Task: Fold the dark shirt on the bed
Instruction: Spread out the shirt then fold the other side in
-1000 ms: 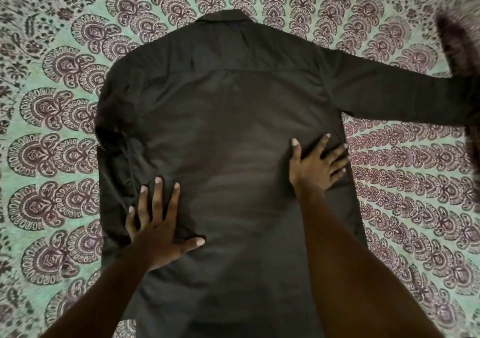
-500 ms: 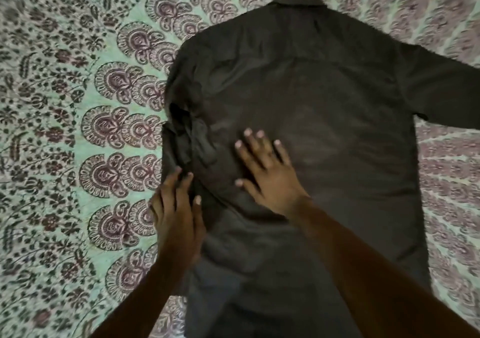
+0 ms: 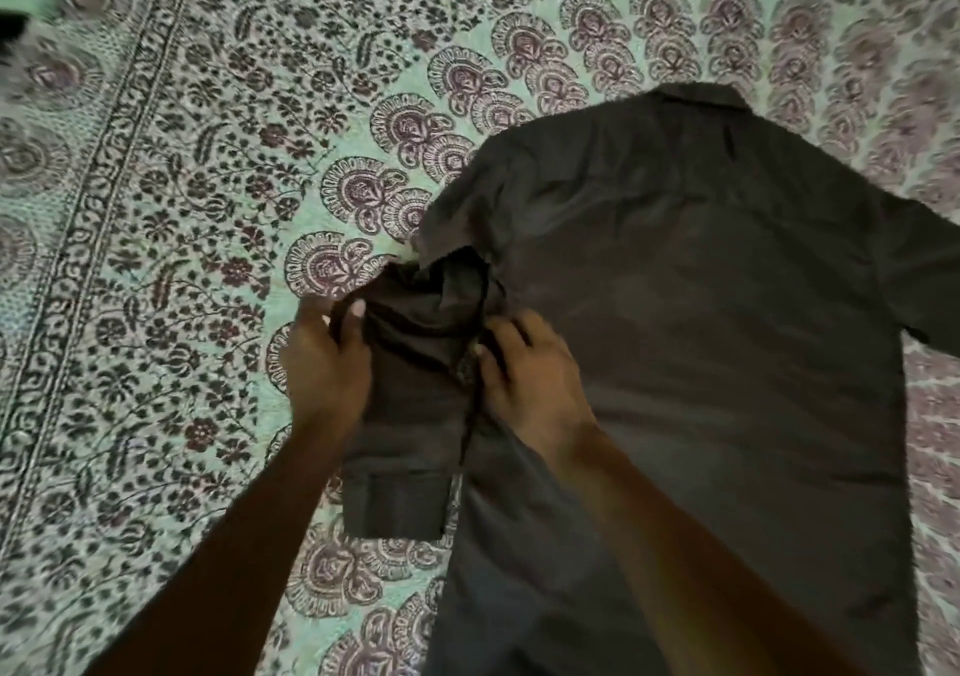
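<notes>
Shirt lies back-up on the bed, its left sleeve bunched beside the body, cuff toward me. From the left, my left hand has its grip pinched on the sleeve's outer edge and my right hand pinches the inner edge at the side seam. I judge the cloth light, limp and crease-prone, so I'd hold edges and seams.

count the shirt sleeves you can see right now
2: the left sleeve lies bunched beside the shirt, gripped by left hand and right hand; the right sleeve runs off frame.
</notes>
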The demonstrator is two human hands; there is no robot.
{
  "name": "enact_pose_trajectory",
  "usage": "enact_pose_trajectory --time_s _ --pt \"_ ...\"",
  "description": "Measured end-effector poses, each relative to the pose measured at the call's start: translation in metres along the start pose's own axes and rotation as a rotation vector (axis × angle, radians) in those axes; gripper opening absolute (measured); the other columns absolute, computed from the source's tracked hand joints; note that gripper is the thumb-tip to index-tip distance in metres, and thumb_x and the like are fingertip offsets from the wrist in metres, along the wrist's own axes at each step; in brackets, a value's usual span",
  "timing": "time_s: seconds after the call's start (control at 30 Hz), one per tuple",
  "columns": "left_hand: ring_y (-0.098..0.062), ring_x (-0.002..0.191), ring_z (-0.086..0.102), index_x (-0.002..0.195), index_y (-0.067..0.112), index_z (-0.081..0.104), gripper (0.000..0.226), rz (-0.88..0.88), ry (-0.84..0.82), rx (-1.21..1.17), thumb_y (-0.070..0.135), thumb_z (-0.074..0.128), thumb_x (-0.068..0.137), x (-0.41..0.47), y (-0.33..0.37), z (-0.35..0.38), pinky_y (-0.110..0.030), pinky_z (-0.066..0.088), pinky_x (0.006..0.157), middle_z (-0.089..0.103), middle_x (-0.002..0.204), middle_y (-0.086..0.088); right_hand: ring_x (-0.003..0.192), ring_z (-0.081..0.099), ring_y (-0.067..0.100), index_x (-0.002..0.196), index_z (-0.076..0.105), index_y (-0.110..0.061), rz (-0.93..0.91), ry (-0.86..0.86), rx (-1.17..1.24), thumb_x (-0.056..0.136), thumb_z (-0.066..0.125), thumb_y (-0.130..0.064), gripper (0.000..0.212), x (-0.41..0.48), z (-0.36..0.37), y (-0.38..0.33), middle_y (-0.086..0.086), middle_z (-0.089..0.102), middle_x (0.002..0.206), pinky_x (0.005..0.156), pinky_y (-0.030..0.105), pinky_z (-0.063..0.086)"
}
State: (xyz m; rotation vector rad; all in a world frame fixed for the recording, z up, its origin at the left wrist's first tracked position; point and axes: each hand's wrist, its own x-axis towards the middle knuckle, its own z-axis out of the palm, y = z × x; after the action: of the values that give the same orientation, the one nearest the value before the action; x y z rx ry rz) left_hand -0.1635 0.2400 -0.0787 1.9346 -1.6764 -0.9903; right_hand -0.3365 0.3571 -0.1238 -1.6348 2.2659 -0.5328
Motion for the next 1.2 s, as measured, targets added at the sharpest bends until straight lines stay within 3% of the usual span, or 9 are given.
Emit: enact_pose_trajectory --time_s 0.13,0.23,0.3,0.4,0.6,0.77,0.9,1.07,1.2 --pt "-0.036 0.085 0.067 0.097 0.013 0.066 0.018 0.023 -0.113 -0.029 0.03 0.072 0.096 0.041 -0.003 -0.037 -0.038 0.046 0.072 0.068 0.09 -0.019 0.087 0.066 0.036 0.096 0.068 -0.013 0.084 -0.121 0.276 0.105 0.047 -0.042 0.037 0.022 0.008 -0.039 0.011 0.066 0.093 0.07 0.038 0.048" --pt "-0.031 0.087 0.071 0.093 0.019 0.07 0.009 -0.035 -0.287 -0.239 0.012 0.074 0.092 0.055 0.003 -0.062 -0.039 0.056 0.082 0.074 0.093 -0.014 0.09 0.071 0.028 0.076 0.065 -0.022 0.434 -0.136 0.596 0.096 0.055 -0.069 0.052 0.048 0.007 -0.073 0.004 0.071 0.079 0.079 0.035 0.051" --pt "-0.028 0.093 0.075 0.11 0.018 0.073 0.024 -0.127 -0.471 -0.418 0.003 0.072 0.091 0.055 0.005 -0.078 -0.038 0.06 0.086 0.079 0.101 -0.01 0.103 0.073 0.024 0.093 0.075 -0.019 0.692 -0.091 0.916 0.08 0.059 -0.087 0.071 0.071 0.008 -0.094 0.001 0.078 0.097 0.094 0.042 0.056" --pt "-0.021 0.096 0.077 0.135 0.02 0.062 0.047 -0.107 -0.623 -0.487 -0.002 0.066 0.093 0.056 0.001 -0.093 -0.03 0.063 0.078 0.079 0.109 -0.005 0.109 0.074 0.021 0.121 0.075 -0.019 0.862 -0.145 1.379 0.087 0.078 -0.056 0.051 0.094 0.007 -0.117 -0.003 0.079 0.115 0.085 0.037 0.06" --pt "0.002 0.098 0.072 0.113 0.058 0.064 0.05 0.275 -0.51 -0.276 0.01 0.068 0.097 0.066 -0.016 -0.111 -0.017 0.059 0.081 0.075 0.104 0.02 0.115 0.071 0.03 0.123 0.073 -0.02 0.975 -0.172 1.615 0.091 0.075 -0.05 0.044 0.115 0.015 -0.154 0.006 0.078 0.119 0.101 0.054 0.057" --pt "-0.022 0.068 0.065 0.116 0.004 0.072 0.026 0.832 -0.085 0.234 0.004 0.056 0.096 0.069 -0.029 -0.122 -0.035 0.056 0.057 0.072 0.096 -0.01 0.115 0.069 0.023 0.13 0.069 -0.019 1.012 -0.053 1.675 0.093 0.073 -0.049 0.048 0.118 0.02 -0.153 0.003 0.074 0.127 0.081 0.038 0.061" --pt "-0.008 0.055 0.054 0.114 0.004 0.071 0.019 1.075 -0.179 0.385 0.004 0.064 0.096 0.039 -0.034 -0.114 -0.014 0.04 0.04 0.068 0.11 -0.01 0.115 0.07 0.028 0.136 0.062 -0.017 1.029 -0.006 1.522 0.085 0.078 -0.059 0.068 0.116 0.027 -0.152 0.004 0.073 0.128 0.082 0.046 0.064" --pt "-0.018 0.079 0.071 0.13 0.016 0.063 0.043 1.056 -0.394 0.481 0.017 0.072 0.088 -0.001 -0.061 -0.086 -0.026 0.058 0.056 0.067 0.126 -0.007 0.095 0.073 0.026 0.107 0.071 -0.011 1.099 0.045 1.787 0.093 0.061 -0.067 0.058 0.102 0.002 -0.14 0.009 0.079 0.095 0.081 0.037 0.06" --pt "-0.001 0.101 0.07 0.138 0.034 0.059 0.033 0.452 -0.566 -0.004 0.039 0.044 0.109 -0.018 -0.048 -0.092 -0.024 0.061 0.08 0.07 0.122 0.011 0.105 0.072 0.028 0.109 0.073 -0.007 1.055 -0.091 1.683 0.096 0.071 -0.028 0.025 0.074 0.004 -0.118 0.01 0.078 0.111 0.09 0.041 0.06"
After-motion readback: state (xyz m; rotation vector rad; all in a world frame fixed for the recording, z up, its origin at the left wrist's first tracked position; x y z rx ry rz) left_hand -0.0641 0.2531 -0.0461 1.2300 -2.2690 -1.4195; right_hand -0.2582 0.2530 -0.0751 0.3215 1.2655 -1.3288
